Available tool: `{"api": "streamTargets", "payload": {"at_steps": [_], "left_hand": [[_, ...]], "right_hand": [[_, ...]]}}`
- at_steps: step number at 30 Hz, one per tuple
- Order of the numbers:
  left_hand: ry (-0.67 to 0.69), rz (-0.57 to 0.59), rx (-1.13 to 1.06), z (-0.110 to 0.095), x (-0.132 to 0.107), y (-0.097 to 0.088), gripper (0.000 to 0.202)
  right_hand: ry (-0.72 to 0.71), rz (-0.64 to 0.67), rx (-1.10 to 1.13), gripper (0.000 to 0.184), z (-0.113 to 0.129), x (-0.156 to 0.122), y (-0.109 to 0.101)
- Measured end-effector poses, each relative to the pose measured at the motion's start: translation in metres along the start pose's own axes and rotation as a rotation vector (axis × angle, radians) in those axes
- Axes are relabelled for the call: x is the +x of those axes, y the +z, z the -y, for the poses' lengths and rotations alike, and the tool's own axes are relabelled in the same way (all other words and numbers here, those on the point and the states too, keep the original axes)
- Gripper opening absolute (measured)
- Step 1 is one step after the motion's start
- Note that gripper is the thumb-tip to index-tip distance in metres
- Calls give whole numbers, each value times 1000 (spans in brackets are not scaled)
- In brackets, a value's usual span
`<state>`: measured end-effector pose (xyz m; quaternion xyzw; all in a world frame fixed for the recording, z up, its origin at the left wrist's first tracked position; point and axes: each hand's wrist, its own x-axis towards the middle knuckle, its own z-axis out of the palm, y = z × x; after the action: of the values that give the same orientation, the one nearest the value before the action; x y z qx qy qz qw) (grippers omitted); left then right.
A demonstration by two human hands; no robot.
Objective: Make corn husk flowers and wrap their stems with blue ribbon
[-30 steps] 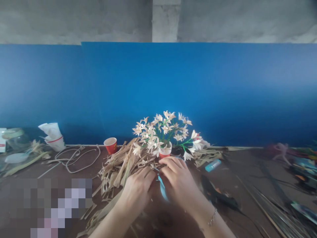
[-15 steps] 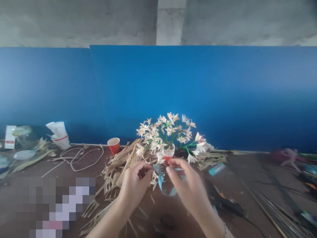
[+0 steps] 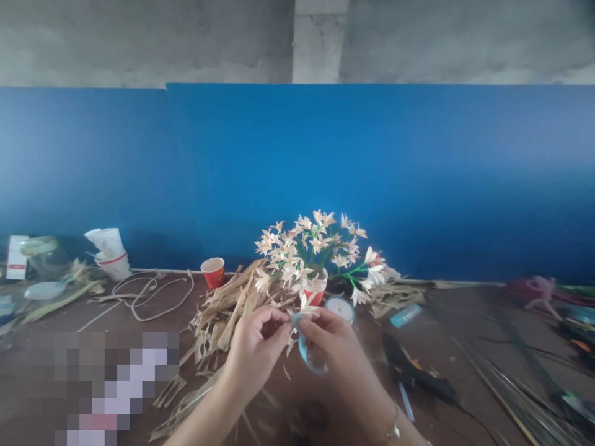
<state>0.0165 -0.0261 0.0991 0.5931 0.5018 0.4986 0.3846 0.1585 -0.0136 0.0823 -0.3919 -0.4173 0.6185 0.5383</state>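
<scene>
- A smooth, matt blue panel stands along the far side of the brown table.
- In the middle, toward the far edge, is a bushy spray of white flowers: pointed, papery-looking petals on thin green stems, some rising from a red and white cup.
- Left of it lies a heap of dry husks, tan, flat, creased and frayed into long strips.
- The left hand is on the near side of the flowers, thumb and index pinched at the upper end of a blue strip; the right hand meets it there, its thumb and index pressed on the same strip.
- To the right, a black corded tool with a curved body rests on the table.
- Far left of the husks stands another red cup, round-rimmed and pale inside.
- Beyond the right hand lies a pale, flat, round spool.
- The blue strip is thin and pliable, its free part curling below the fingertips. The step in hand looks like working it between both pinches; the next move calls for light tension and no twisting.
- White petals show just beyond the fingertips; whether they are also pinched, I cannot tell.
</scene>
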Motion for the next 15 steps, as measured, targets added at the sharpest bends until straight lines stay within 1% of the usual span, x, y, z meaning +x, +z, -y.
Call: {"api": "streamTargets", "payload": {"at_steps": [3, 5, 9, 15], "left_hand": [[-96, 54, -101, -4, 0, -2, 13], [-117, 67, -125, -6, -1, -2, 14], [-32, 23, -62, -7, -4, -1, 13], [108, -39, 81, -3, -8, 3, 15]], "right_hand": [[-17, -20, 37, 33, 2, -2, 3], [-20, -36, 47, 34, 3, -4, 5], [-20, -75, 45, 34, 3, -7, 8], [-120, -139, 47, 30, 1, -15, 16]]}}
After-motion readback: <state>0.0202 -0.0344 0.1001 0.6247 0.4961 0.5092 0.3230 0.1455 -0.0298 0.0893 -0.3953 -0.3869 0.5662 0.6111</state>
